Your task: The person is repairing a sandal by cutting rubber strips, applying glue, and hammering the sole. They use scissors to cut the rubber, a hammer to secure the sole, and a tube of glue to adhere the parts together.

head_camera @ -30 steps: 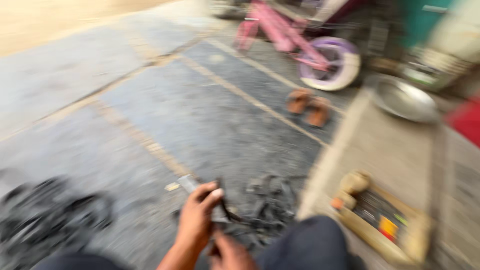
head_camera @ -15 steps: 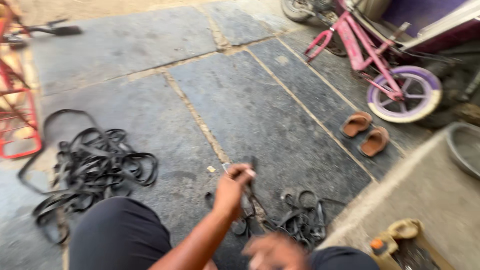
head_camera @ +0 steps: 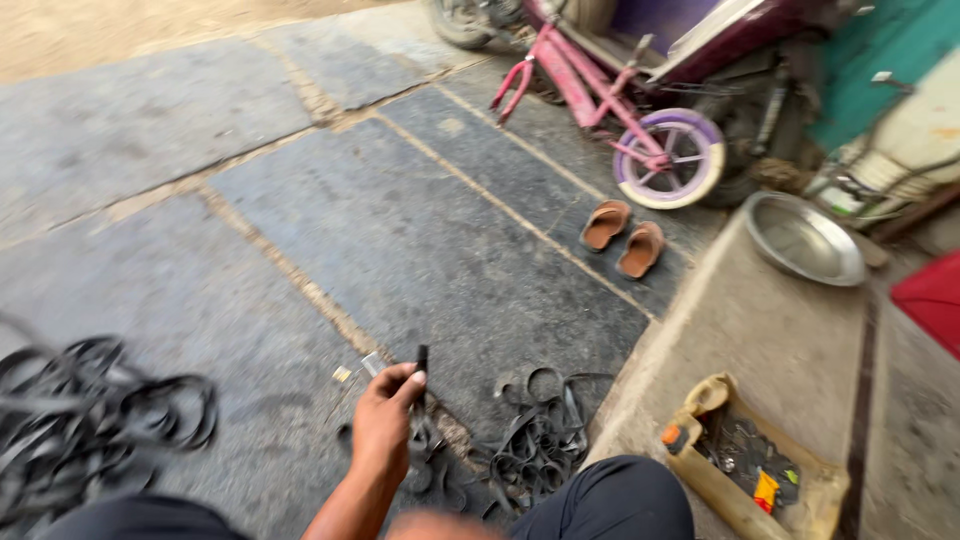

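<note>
Black rubber strip (head_camera: 421, 362) is pinched upright in the left hand (head_camera: 384, 425); tube scraps (head_camera: 535, 440) lie just right. Right hand's blurred, grip unclear.

L hand (head_camera: 383, 432) pinches thin black tool (head_camera: 421, 361) above rubber strips (head_camera: 530, 440); R hand blurred, grip unclear.

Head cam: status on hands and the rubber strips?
Left hand pinching a thin black strip, upright. Right hand out of view. Cut rubber strips piled on stone floor beside it. Nothing blocking.
</note>
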